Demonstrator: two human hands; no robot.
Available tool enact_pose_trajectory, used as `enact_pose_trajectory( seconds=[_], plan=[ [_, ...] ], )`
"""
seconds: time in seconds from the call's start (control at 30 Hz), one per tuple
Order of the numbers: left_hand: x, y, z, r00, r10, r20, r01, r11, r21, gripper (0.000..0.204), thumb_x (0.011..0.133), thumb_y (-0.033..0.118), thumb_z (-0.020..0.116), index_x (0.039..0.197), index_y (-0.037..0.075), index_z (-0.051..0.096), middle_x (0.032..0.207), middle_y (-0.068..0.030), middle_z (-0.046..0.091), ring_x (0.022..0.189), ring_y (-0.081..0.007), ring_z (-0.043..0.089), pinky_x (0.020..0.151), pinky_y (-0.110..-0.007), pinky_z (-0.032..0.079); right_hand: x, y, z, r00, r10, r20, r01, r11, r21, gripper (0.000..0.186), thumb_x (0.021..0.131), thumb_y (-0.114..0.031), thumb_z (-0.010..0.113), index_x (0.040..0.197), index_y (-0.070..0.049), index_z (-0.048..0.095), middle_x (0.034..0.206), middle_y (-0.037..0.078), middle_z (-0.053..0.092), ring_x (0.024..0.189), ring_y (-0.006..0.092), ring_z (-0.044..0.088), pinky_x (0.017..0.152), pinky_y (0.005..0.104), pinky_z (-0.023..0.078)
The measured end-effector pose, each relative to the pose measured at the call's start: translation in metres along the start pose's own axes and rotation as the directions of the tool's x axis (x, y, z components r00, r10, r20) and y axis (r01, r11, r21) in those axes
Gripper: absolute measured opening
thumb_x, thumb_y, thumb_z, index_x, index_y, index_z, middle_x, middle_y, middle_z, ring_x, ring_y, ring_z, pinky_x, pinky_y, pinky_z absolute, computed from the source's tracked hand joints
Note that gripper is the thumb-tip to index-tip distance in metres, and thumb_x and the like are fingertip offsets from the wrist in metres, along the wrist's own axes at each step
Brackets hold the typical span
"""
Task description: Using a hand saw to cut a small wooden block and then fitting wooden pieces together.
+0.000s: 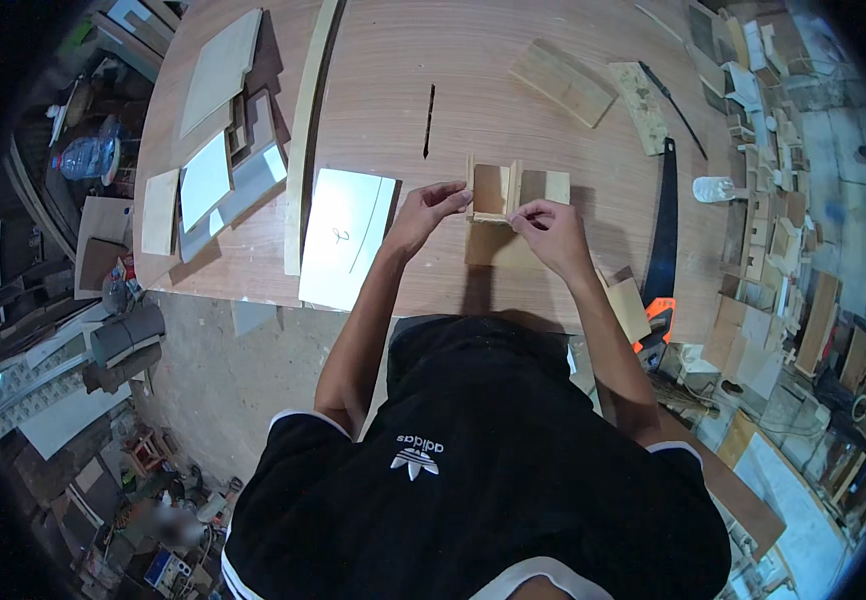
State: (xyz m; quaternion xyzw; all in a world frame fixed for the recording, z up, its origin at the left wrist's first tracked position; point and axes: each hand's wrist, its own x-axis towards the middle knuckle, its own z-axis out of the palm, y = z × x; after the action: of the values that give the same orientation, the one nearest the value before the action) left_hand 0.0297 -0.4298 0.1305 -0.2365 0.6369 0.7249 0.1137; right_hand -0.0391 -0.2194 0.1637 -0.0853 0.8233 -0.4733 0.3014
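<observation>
A small open wooden box frame [515, 184] of thin boards stands in front of me on the table. My left hand [429, 215] pinches its left wall between thumb and fingers. My right hand [555, 234] has its fingers closed at the right front corner of the frame. Under the near side of the frame lies a flat wood piece [498, 248]. Another light board [547, 186] sits against its right side, partly behind my right hand. Left of my left hand lies a white panel [343, 240] with a pencilled line and mark.
A handsaw [664, 230] with an orange handle lies at the right by the table [403, 60] edge. A long batten [308, 130] and stacked panels [218, 80] lie at the left. Loose boards [563, 80] and a clear plastic bottle [715, 190] are farther right.
</observation>
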Motion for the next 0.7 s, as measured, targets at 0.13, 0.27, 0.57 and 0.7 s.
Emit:
enact_pose_trajectory(
  seconds=[0.13, 0.27, 0.57, 0.7],
  plan=[
    [0.0019, -0.0040, -0.0008, 1.000, 0.018, 0.013, -0.018, 1.000, -0.019, 0.062, 0.083, 0.035, 0.069, 0.122, -0.010, 0.053, 0.106, -0.0155, 0.064, 0.098, -0.0183, 0.060, 0.092, -0.031, 0.045, 0.0043, 0.0126, 0.0024, 0.995, -0.088, -0.042, 0.090, 0.995, 0.044, 0.023, 0.079, -0.022, 0.074, 0.084, 0.000, 0.069, 0.077, 0.011, 0.070, 0.073, 0.0148, 0.067, 0.067, 0.0275, 0.052],
    [-0.0012, -0.0010, 0.0007, 1.000, 0.020, 0.007, -0.020, 1.000, -0.005, 0.062, 0.082, 0.033, 0.070, 0.123, -0.010, 0.053, 0.106, -0.0145, 0.064, 0.099, -0.0187, 0.059, 0.093, -0.031, 0.044, 0.0032, 0.0089, 0.0014, 0.996, -0.077, -0.035, 0.078, 0.997, 0.021, 0.023, 0.079, -0.023, 0.073, 0.085, 0.000, 0.069, 0.077, 0.012, 0.070, 0.074, 0.0152, 0.067, 0.068, 0.0283, 0.052],
    [-0.0036, 0.0025, 0.0023, 1.000, 0.012, -0.008, -0.011, 1.000, 0.022, 0.059, 0.081, 0.030, 0.072, 0.122, -0.009, 0.054, 0.104, -0.0120, 0.063, 0.100, -0.0186, 0.059, 0.092, -0.030, 0.044, 0.0022, 0.0073, 0.0014, 0.996, -0.084, -0.026, 0.085, 0.995, 0.050, 0.022, 0.080, -0.020, 0.073, 0.085, 0.001, 0.069, 0.076, 0.010, 0.069, 0.072, 0.0130, 0.065, 0.066, 0.0267, 0.051],
    [-0.0004, -0.0033, 0.0014, 0.999, 0.044, 0.004, -0.044, 0.999, 0.004, 0.058, 0.082, 0.029, 0.072, 0.122, -0.009, 0.054, 0.103, -0.0113, 0.063, 0.099, -0.0182, 0.059, 0.090, -0.030, 0.046, 0.0034, 0.0099, 0.0016, 0.993, -0.114, -0.022, 0.115, 0.990, 0.079, 0.021, 0.080, -0.019, 0.072, 0.085, 0.001, 0.068, 0.076, 0.010, 0.069, 0.072, 0.0125, 0.065, 0.066, 0.0262, 0.051]
  ],
)
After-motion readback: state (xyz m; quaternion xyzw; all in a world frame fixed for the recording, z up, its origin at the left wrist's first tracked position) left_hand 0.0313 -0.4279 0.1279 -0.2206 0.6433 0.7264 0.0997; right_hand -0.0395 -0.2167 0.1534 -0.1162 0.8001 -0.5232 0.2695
